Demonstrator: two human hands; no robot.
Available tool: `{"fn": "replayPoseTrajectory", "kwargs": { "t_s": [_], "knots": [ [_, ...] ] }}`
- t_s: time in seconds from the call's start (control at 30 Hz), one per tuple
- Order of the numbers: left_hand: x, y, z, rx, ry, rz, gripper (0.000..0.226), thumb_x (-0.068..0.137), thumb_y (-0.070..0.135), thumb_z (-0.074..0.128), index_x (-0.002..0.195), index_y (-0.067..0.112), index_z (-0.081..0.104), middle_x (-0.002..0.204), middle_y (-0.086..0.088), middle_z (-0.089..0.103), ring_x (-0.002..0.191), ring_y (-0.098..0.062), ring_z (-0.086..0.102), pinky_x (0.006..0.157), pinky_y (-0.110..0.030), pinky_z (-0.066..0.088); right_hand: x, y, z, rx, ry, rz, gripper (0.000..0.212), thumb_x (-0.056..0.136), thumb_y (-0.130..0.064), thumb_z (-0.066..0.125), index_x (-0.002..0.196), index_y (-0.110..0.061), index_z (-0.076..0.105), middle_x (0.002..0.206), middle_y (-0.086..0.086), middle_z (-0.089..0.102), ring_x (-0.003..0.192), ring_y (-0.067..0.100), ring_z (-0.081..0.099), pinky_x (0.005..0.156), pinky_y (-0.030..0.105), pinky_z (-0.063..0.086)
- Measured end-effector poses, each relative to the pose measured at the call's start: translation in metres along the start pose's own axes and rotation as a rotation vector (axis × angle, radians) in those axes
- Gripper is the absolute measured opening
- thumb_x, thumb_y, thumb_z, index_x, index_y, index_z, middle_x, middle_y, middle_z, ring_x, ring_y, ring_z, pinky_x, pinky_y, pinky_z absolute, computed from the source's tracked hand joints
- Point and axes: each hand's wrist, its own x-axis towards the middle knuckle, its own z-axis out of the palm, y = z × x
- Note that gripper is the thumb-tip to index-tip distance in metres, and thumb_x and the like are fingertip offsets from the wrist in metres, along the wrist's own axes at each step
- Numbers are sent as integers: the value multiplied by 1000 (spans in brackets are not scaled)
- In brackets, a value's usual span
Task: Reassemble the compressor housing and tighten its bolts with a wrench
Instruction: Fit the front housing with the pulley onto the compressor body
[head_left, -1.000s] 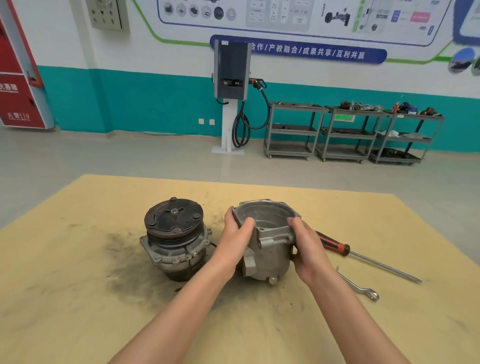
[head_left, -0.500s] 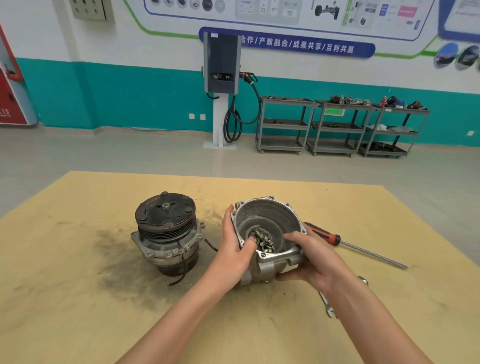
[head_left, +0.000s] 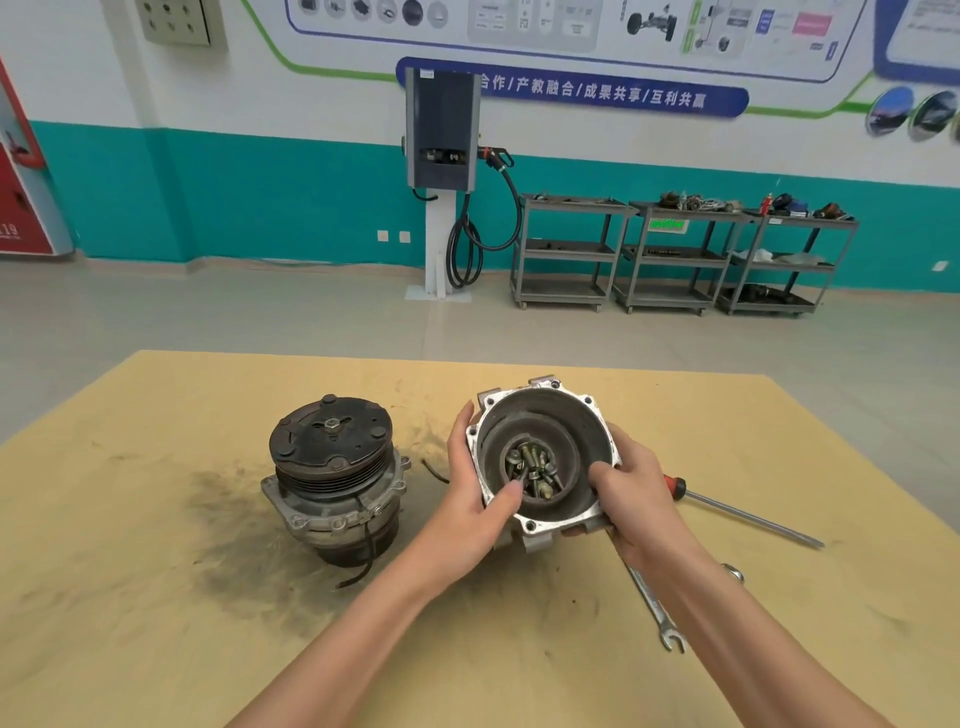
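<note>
Compressor housing, a silver cast-aluminium cup with a bolt-holed flange (head_left: 545, 462), sits tilted open-mouth toward me on the right-centre of the yellow worktable (head_left: 156, 649) in the head view, with a heap of loose brass-and-steel bolts (head_left: 535, 470) lying in its bottom. I see my left hand (head_left: 480, 493) gripping the housing's left rim, thumb hooked inside, and my right hand (head_left: 631, 493) gripping the right rim, thumb likewise over the edge. Black-pulleyed compressor body (head_left: 332, 478) stands apart to the left on a grease smear; steel open-end wrench (head_left: 657, 613) and red-handled screwdriver (head_left: 748, 514) lie just right of my right forearm.
</note>
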Motion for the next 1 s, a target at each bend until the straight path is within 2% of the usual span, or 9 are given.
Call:
{"fn": "replayPoseTrajectory", "kwargs": {
  "t_s": [0.1,0.23,0.43,0.5,0.57,0.63,0.7,0.9,1.0],
  "knots": [
    [5,4,14,-197,207,-79,82,94,57,50,153,53,-7,152,40,-1,138,13,8,111,-23,16,12,2,5,-139,91,-150,70,81,15,34,134,-27,54,121,4,65,110,34,62,85,49,54],
    [10,-4,33,-490,452,-250,58,107,45,36,160,33,15,165,17,17,146,0,19,115,-27,18,23,12,13,-352,158,-331,75,80,19,38,143,-20,45,146,4,48,140,19,37,118,39,29],
    [34,4,24,-365,536,-273,59,107,52,25,160,27,19,166,10,20,152,-9,17,107,-24,16,34,25,13,-594,145,-446,77,79,19,39,147,-18,39,156,0,32,148,18,17,104,-2,7],
    [43,5,21,-329,499,-292,60,107,53,22,160,26,18,167,9,19,153,-11,17,115,-28,16,36,26,13,-665,146,-497,77,80,19,40,148,-18,38,157,-2,30,149,17,16,107,1,11],
    [49,4,18,-324,499,-310,61,106,54,22,160,24,20,167,7,20,153,-13,18,120,-33,17,38,27,13,-758,132,-577,78,80,19,41,148,-18,37,158,-2,27,149,17,14,113,21,26],
    [52,0,18,-340,526,-337,61,107,53,22,160,24,21,167,5,21,153,-15,20,120,-36,18,38,27,13,-864,106,-664,76,79,20,43,148,-14,38,158,2,26,149,23,15,101,39,46],
    [53,-7,22,-387,568,-363,58,108,50,22,160,23,21,166,4,21,152,-16,21,120,-36,19,36,25,14,-952,83,-736,76,76,23,46,146,-8,41,156,9,29,146,32,21,72,44,60],
    [32,-39,59,-297,802,-272,52,110,31,28,159,13,21,167,-3,21,153,-16,20,124,-31,17,38,31,22,-1123,88,-881,81,65,28,54,140,-1,48,150,16,38,136,43,36,32,32,47],
    [24,-46,76,-182,884,-201,53,110,21,32,159,7,19,167,-6,18,154,-15,16,121,-23,13,38,36,26,-1161,101,-991,59,83,16,43,139,0,49,149,16,40,134,42,40,27,31,42]
  ]
}}
